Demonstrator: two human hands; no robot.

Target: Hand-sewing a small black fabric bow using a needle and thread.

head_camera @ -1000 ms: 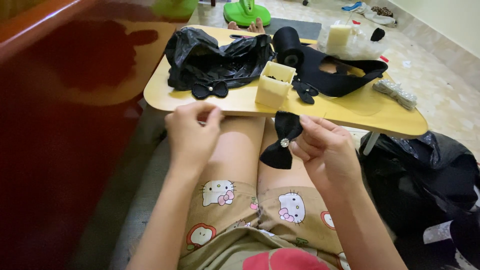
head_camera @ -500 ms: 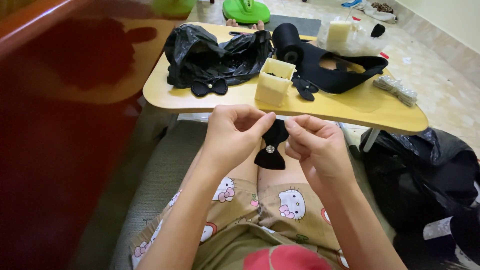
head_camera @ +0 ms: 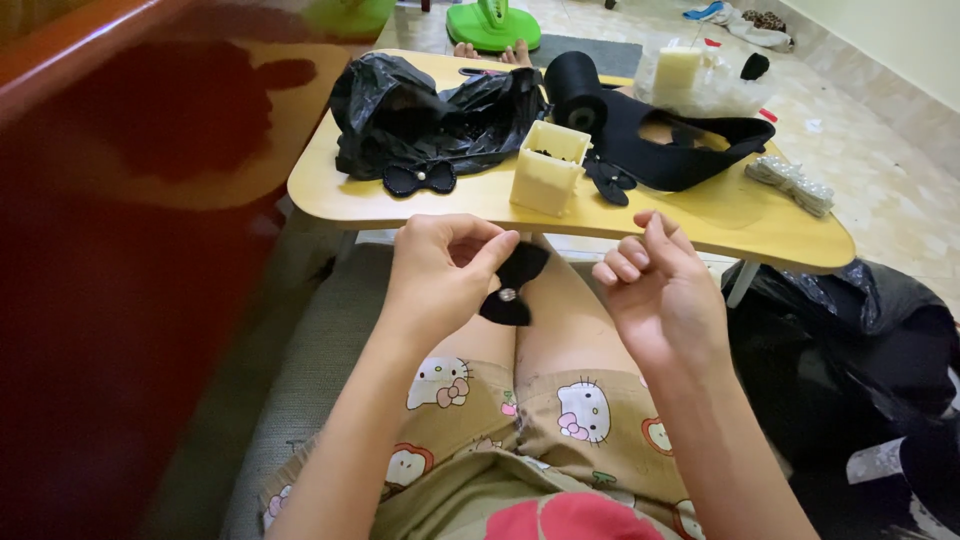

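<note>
Above your lap, a black bow (head_camera: 512, 284) with 1 pearl at its centre hangs pinched between the thumb and fingers of your left hand (head_camera: 445, 268), just below the near edge of the yellow table (head_camera: 700, 212). Your right hand (head_camera: 662, 290) sits just beside it with fingers curled loosely, thumb and forefinger tips close together; whether they grip a thread or needle is too fine to tell. Judging by the pearl already in place, this bow looks nearly finished, with perhaps only the fastening left. On the table, 1 finished bow (head_camera: 420, 178) with a pearl lies against the crumpled black bag (head_camera: 430, 110), and another bow (head_camera: 610, 180) rests beside the small cream box (head_camera: 548, 168). Farther back sit a black ribbon roll (head_camera: 578, 92) with cut black fabric (head_camera: 690, 150), and a string of pearls (head_camera: 795, 185) lies near the right edge, so more material appears to remain.
</note>
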